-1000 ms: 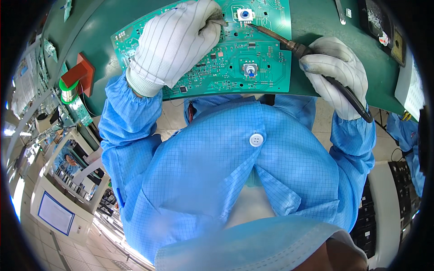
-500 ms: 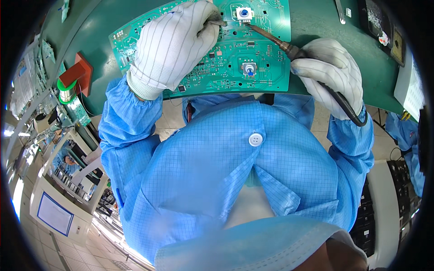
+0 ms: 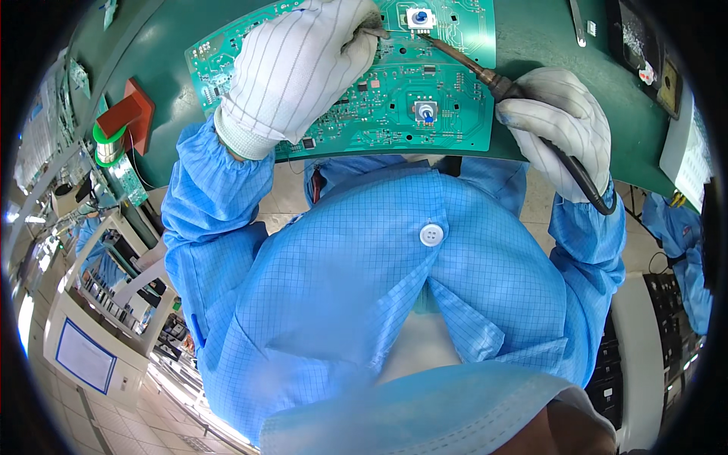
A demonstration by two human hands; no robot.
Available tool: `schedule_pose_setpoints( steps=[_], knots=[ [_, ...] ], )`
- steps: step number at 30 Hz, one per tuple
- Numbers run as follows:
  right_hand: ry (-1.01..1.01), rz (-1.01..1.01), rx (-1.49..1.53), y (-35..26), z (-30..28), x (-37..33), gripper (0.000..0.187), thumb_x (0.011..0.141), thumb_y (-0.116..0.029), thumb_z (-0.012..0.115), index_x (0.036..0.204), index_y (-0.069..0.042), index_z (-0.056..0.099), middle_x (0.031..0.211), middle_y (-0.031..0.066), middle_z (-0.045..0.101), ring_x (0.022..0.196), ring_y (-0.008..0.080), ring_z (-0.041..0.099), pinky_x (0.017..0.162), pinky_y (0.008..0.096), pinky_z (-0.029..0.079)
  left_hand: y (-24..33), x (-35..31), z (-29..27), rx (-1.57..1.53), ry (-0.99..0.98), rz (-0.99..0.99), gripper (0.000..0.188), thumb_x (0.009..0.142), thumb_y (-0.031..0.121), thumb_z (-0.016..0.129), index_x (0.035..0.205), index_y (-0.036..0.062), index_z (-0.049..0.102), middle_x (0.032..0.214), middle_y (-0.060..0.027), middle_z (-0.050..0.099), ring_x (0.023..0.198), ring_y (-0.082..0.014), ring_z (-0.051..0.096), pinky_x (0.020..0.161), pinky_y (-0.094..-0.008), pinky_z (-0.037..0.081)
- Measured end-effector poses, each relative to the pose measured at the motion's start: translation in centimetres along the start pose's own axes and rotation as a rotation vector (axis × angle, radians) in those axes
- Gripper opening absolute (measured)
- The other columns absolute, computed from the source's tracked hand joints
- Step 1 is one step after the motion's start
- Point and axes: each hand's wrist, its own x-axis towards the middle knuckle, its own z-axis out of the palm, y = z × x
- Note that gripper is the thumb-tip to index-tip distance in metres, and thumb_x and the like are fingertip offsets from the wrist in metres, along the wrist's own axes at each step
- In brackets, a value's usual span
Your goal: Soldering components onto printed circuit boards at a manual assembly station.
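A green circuit board point(image 3: 474, 129) lies on the table in front of me, with a white-bodied, blue-shafted rotary part point(image 3: 419, 18) near its far edge and a similar rotary part point(image 3: 426, 114) nearer to me. Gloved in striped white, my right hand point(image 3: 561, 114) is closed around a soldering iron point(image 3: 464, 61), whose tip is by the pins of the far part. My left hand point(image 3: 296, 80), in a matching glove, rests over the board's left half with thumb and fingers pinched. Whatever sits in that pinch is too small to make out.
At the left stand a red block-like holder point(image 3: 130, 114) and a green spool of wire point(image 3: 110, 144). Metal tweezers point(image 3: 578, 24) lie at the far right, near a dark tray point(image 3: 633, 38). Another person's blue sleeve point(image 3: 675, 250) shows beyond the table's right edge.
The board and both hands appear slightly farther right in the picture. The iron's tip stays by the far rotary part's pins, and both grips look the same.
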Motion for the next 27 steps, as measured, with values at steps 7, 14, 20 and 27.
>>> schedule_pose_setpoints(
  steps=[7, 14, 20, 27],
  knots=[
    [0.016, -0.009, 0.005, 0.14, 0.09, 0.02, 0.041, 0.068, -0.003, 0.085, 0.107, -0.014, 0.079, 0.094, 0.0043, 0.07, 0.092, 0.0247, 0.069, 0.081, 0.0361, 0.056, 0.18, -0.07, -0.26, -0.016, -0.024, -0.008, 0.013, 0.092, 0.017, 0.065, 0.1, 0.0066, 0.063, 0.084, -0.0181, 0.068, 0.075, -0.0371, 0.068, 0.065, -0.0452, 0.053],
    [-0.035, -0.03, -0.033, -0.02, 0.33, -0.11, 0.046, 0.067, -0.004, 0.085, 0.111, -0.017, 0.079, 0.096, 0.0055, 0.068, 0.094, 0.0258, 0.069, 0.083, 0.0372, 0.056, 0.19, -0.29, -0.47, -0.04, -0.038, -0.026, 0.013, 0.092, 0.016, 0.064, 0.1, 0.0065, 0.063, 0.085, -0.0185, 0.068, 0.076, -0.0374, 0.068, 0.066, -0.0452, 0.053],
    [-0.047, -0.038, -0.069, -0.13, 0.61, -0.16, 0.049, 0.068, -0.005, 0.085, 0.114, -0.018, 0.078, 0.099, 0.0051, 0.067, 0.096, 0.0261, 0.068, 0.086, 0.0377, 0.056, 0.07, -0.23, -0.48, -0.044, -0.057, -0.045, 0.013, 0.092, 0.016, 0.063, 0.1, 0.0065, 0.063, 0.084, -0.0188, 0.068, 0.076, -0.0378, 0.068, 0.066, -0.0455, 0.053],
    [-0.044, -0.052, -0.082, -0.06, 0.61, -0.18, 0.05, 0.069, -0.006, 0.085, 0.117, -0.018, 0.077, 0.1, 0.0053, 0.068, 0.097, 0.0259, 0.068, 0.086, 0.0376, 0.056, 0.23, -0.27, -0.29, 0.009, -0.029, -0.006, 0.012, 0.092, 0.016, 0.063, 0.1, 0.0075, 0.064, 0.082, -0.0177, 0.066, 0.073, -0.0364, 0.067, 0.065, -0.0452, 0.052]
  ],
)
